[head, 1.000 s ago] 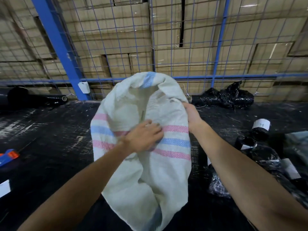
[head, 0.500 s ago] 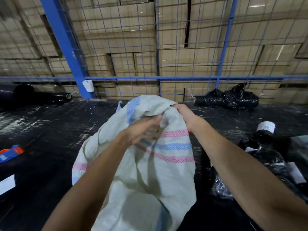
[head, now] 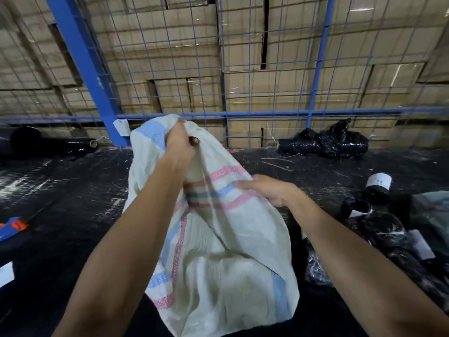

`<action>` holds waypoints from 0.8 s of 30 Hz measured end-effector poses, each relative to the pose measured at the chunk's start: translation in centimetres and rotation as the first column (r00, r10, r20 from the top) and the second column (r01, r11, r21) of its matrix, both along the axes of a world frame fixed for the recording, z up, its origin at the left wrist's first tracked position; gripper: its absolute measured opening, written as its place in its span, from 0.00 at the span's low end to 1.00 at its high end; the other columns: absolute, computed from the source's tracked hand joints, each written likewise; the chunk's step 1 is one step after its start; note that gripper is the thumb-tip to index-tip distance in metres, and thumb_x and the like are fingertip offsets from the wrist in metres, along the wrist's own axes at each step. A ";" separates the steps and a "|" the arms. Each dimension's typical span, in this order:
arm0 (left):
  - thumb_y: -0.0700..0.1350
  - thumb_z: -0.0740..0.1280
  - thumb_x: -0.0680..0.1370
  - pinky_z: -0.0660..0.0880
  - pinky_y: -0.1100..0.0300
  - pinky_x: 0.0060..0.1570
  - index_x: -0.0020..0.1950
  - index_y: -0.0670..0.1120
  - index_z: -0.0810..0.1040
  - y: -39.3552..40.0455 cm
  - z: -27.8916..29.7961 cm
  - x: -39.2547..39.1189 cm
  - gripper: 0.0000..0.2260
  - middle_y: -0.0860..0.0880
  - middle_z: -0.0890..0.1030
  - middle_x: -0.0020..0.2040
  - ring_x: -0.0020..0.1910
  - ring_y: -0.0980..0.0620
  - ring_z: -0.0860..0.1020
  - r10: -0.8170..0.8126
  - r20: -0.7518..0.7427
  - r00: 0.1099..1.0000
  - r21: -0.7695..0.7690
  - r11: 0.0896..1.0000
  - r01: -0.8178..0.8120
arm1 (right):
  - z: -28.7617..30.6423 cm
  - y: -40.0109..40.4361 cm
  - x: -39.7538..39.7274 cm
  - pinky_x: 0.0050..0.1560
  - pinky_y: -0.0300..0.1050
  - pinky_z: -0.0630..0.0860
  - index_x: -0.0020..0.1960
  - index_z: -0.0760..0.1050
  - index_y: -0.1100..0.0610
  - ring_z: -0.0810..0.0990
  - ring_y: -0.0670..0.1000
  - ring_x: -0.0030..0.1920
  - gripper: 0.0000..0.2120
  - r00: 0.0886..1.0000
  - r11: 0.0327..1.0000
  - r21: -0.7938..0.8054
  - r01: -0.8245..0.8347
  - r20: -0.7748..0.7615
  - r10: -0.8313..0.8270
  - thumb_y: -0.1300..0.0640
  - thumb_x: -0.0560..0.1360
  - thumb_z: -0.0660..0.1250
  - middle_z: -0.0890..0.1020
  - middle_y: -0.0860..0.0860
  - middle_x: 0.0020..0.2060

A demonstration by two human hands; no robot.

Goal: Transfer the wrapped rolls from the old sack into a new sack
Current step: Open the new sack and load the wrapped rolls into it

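My left grip (head: 181, 142) pinches the woven sack's (head: 218, 239) bunched mouth; my right grip (head: 267, 189) clutches its striped side. Wrapped rolls (head: 377, 188) lie rightward. The mouth looks closed, so I risk fumbling rolls.

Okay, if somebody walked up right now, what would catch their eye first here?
First the white woven sack with pink and blue stripes, dead centre: the left hand grips its top and the right hand holds its side. Next, the black wrapped rolls at right, and the blue wire fence fronting stacked cartons.
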State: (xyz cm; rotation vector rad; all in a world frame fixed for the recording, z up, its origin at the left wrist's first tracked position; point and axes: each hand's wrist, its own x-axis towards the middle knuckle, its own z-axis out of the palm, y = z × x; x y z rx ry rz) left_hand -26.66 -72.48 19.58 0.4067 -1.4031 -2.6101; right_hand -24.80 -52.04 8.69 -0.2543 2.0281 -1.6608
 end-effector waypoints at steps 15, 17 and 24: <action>0.53 0.69 0.68 0.44 0.39 0.73 0.79 0.55 0.53 3.2 -1.8 3.3 0.43 0.49 0.70 0.72 0.73 0.49 0.68 -0.511 -0.162 0.844 -0.586 -0.638 -0.499 | 6.2 0.4 -0.8 0.60 0.48 0.74 0.51 0.84 0.60 0.82 0.53 0.52 0.13 0.991 0.827 -0.556 0.084 0.135 -0.010 0.58 0.77 0.62 0.82 0.57 0.53; 0.48 0.69 0.71 0.58 0.47 0.65 0.71 0.53 0.68 3.0 -2.1 2.3 0.28 0.50 0.81 0.57 0.57 0.47 0.79 -0.379 -0.133 0.916 -0.594 -0.709 -0.380 | 6.4 0.1 -0.7 0.61 0.49 0.74 0.52 0.84 0.59 0.82 0.53 0.51 0.13 0.988 0.892 -0.448 0.061 0.156 0.011 0.52 0.77 0.65 0.83 0.57 0.53; 0.48 0.71 0.72 0.61 0.47 0.62 0.56 0.50 0.76 0.6 0.1 0.5 0.14 0.46 0.82 0.45 0.47 0.44 0.81 -0.093 -0.271 0.958 -0.659 -0.707 -0.255 | 7.7 1.2 -0.1 0.44 0.39 0.79 0.53 0.79 0.49 0.85 0.48 0.47 0.10 0.943 0.879 0.473 -0.048 -0.268 0.196 0.51 0.73 0.74 0.85 0.46 0.46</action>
